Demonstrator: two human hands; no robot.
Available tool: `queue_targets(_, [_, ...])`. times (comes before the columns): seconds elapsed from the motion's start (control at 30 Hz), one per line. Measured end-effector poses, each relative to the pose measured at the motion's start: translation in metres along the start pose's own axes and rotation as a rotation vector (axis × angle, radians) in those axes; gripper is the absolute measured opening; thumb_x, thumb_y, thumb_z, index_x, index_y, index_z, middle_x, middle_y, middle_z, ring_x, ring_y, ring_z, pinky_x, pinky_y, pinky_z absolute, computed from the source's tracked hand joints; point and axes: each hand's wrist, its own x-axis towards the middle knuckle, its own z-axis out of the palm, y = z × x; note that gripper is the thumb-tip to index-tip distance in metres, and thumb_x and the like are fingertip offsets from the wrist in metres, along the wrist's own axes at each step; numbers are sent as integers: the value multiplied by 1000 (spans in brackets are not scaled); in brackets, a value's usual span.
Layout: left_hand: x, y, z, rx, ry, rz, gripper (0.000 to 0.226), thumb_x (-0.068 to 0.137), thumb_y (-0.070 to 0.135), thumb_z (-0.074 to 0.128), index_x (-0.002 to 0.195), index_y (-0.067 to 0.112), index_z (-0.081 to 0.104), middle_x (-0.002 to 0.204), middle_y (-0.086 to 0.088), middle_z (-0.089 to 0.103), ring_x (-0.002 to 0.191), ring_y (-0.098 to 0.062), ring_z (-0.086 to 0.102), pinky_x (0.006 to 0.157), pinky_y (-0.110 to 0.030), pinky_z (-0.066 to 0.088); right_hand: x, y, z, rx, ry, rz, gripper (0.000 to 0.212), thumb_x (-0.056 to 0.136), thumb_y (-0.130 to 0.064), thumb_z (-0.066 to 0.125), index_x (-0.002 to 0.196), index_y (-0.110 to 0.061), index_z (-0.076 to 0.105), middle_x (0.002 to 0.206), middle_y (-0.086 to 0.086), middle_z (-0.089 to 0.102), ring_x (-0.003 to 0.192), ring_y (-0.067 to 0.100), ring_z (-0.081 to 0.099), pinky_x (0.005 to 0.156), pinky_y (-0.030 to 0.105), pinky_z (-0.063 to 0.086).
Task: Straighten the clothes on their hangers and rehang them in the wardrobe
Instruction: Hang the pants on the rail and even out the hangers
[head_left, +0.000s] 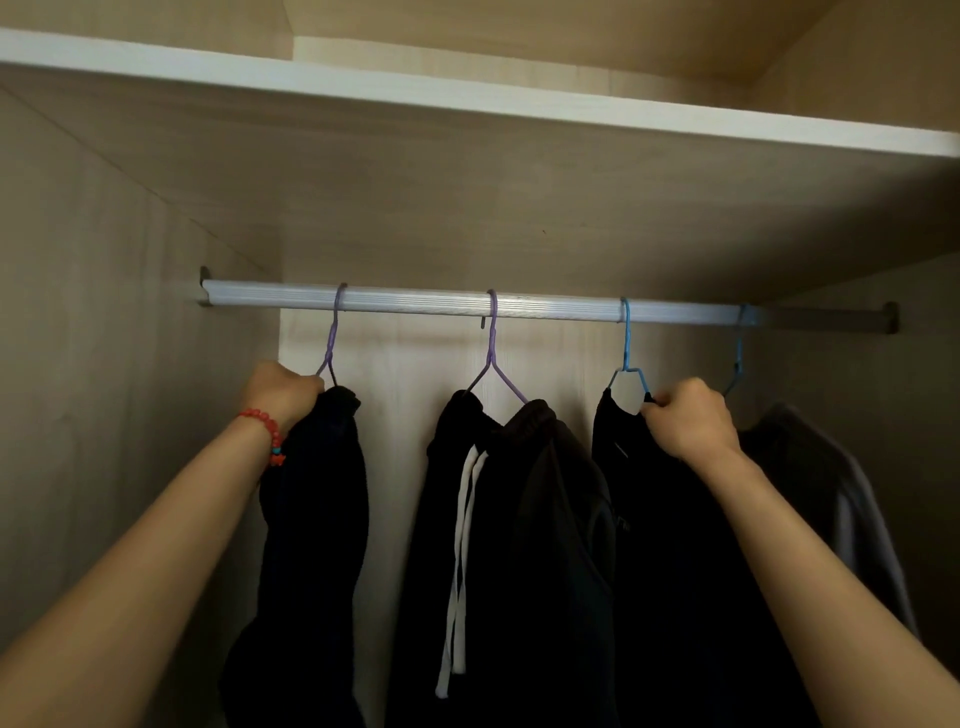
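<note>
Two hangers gripped: your left hand (283, 392) at 9 o'clock, right hand (688, 421) at 3; tugging risks unhooking them from the rail (415, 301).

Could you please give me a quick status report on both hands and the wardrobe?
Left hand grips leftmost dark garment at purple hanger. Right hand grips garment at blue hanger. All four hangers on rail. Nothing obstructing.

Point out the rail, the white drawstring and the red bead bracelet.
rail (415, 301), head view, bare stretch between the purple hangers.
white drawstring (460, 545), head view, mid-length of the cord.
red bead bracelet (267, 423), head view, beads on the left wrist.
</note>
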Motion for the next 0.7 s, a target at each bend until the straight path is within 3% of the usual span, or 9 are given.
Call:
queue_targets(0.13, [-1, -1, -7, -32, 5, -9, 9, 84, 4, 57, 77, -3, 58, 79, -17, 55, 80, -28, 54, 72, -32, 41, 0, 0, 1, 10, 4, 6, 27, 89, -15, 55, 64, -5, 57, 61, 5, 47, 56, 22, 45, 60, 27, 38])
queue_targets(0.23, [1, -3, -10, -73, 6, -27, 26, 86, 3, 55, 61, 6, 47, 65, -10, 46, 63, -24, 48, 61, -28, 40, 0, 0, 2, 12, 3, 9, 33, 89, -16, 55, 57, -9, 52, 60, 4, 47, 54, 19, 44, 61, 27, 37])
queue_targets(0.3, [1, -5, -13, -81, 10, -22, 28, 85, 2, 54, 59, 7, 45, 62, -8, 43, 56, -19, 43, 53, -26, 35, 0, 0, 2, 10, 0, 8, 35, 89, -17, 55, 56, -10, 51, 61, 4, 47, 55, 20, 44, 62, 27, 37])
queue_targets(0.4, [-3, -6, -16, -85, -17, -14, 23, 84, 2, 55, 62, 6, 49, 63, -9, 45, 55, -20, 43, 52, -27, 35, -2, -1, 1, 14, -5, 10, 34, 89, -19, 56, 57, -9, 53, 62, 5, 49, 59, 23, 48, 61, 28, 39])
queue_targets(0.47, [-4, -7, -17, -103, -37, -5, 11, 83, 2, 56, 72, 4, 54, 68, -10, 48, 56, -22, 45, 53, -27, 36, -6, -1, -1, 26, -10, 3, 30, 89, -21, 56, 62, -7, 59, 64, 7, 53, 60, 24, 50, 60, 29, 39])
queue_targets(0.57, [-6, -6, -17, -122, -50, -8, 1, 81, 1, 56, 81, 2, 56, 72, -13, 50, 58, -23, 47, 55, -27, 38, -16, -1, -8, 26, 3, -28, 25, 90, -25, 55, 81, -7, 70, 85, 14, 65, 76, 31, 55, 67, 31, 42])
queue_targets(0.7, [-9, -4, -13, -128, -61, -22, 14, 81, 2, 56, 68, 3, 51, 70, -12, 50, 63, -25, 49, 63, -31, 42, -32, 3, -24, 28, 137, -69, 25, 89, -24, 51, 104, -18, 69, 108, 16, 66, 101, 39, 57, 79, 38, 45])
